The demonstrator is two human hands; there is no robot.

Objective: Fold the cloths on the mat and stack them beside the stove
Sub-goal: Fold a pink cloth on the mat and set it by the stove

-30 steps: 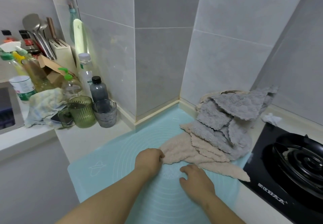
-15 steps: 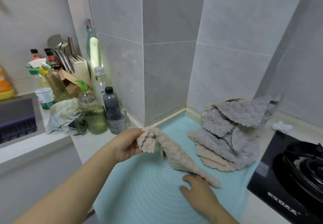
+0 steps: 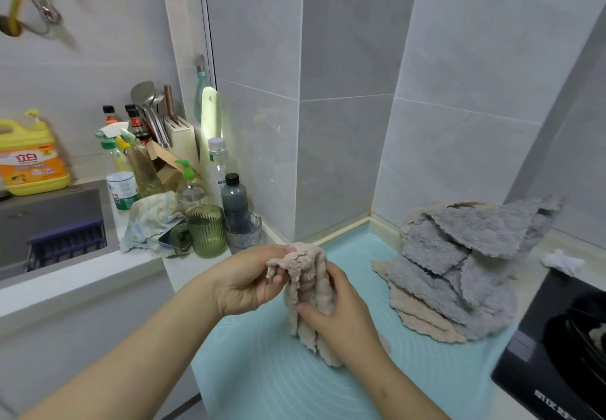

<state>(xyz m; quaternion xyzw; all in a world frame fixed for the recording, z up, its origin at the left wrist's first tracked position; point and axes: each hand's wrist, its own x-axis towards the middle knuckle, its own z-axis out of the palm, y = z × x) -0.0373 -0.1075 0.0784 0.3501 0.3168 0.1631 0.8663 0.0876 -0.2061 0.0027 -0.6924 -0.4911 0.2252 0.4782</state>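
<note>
A beige fluffy cloth (image 3: 306, 291) hangs bunched above the light-blue mat (image 3: 269, 377). My left hand (image 3: 249, 283) grips its top edge. My right hand (image 3: 341, 316) holds the hanging part lower down, thumb across the front. The cloth's lower end brushes the mat. To the right, a loose pile of grey and beige cloths (image 3: 459, 272) lies on the mat's far right corner against the wall. The black stove (image 3: 564, 347) sits at the right edge.
On the counter to the left stand a green ribbed cup (image 3: 206, 231), a clear glass (image 3: 242, 231), bottles (image 3: 233, 193) and a knife block (image 3: 182, 139). A sink (image 3: 49, 223) lies far left. A crumpled white tissue (image 3: 562, 260) lies behind the stove.
My left hand has lifted the beige cloth off the mat and away from the pile. My right hand left the mat and took hold of the hanging cloth. The camera tilted up.
</note>
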